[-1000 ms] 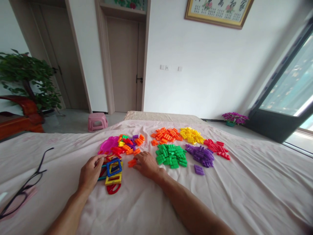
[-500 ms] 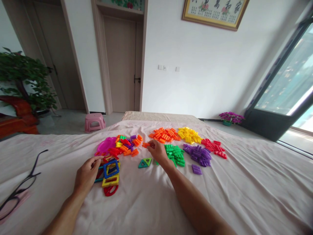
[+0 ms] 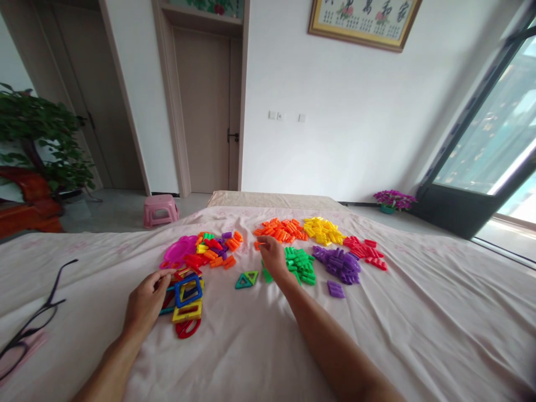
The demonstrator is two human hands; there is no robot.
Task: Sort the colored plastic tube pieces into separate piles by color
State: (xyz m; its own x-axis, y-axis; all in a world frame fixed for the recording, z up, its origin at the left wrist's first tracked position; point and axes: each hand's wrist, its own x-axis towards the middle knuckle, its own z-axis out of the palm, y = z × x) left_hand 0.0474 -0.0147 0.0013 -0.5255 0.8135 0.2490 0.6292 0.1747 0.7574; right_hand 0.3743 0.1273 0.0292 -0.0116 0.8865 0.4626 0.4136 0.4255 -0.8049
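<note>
My right hand (image 3: 274, 259) is closed in a pinch on an orange plastic block (image 3: 257, 245), just in front of the orange block pile (image 3: 280, 229). Beside its wrist lies a heap of green blocks (image 3: 300, 265). My left hand (image 3: 144, 296) rests at the left edge of a stack of magnetic tiles (image 3: 187, 311) in blue, yellow and red. Its fingers are curled together, and what they hold, if anything, cannot be made out. Just beyond it are a magenta plastic tray (image 3: 178, 249) and a mixed pile of coloured blocks (image 3: 218, 251).
Yellow (image 3: 323, 230), red (image 3: 366, 251) and purple block piles (image 3: 338, 263) lie to the right, with a separate purple piece (image 3: 335, 289) nearer. Two triangular tiles (image 3: 246, 280) sit mid-table. Eyeglasses (image 3: 36, 318) lie far left on the wrinkled cloth (image 3: 259, 352).
My right hand has moved a little right with the orange block, from beside the mixed pile to the orange pile. My left hand stays by the tiles. The view has shifted slightly.
</note>
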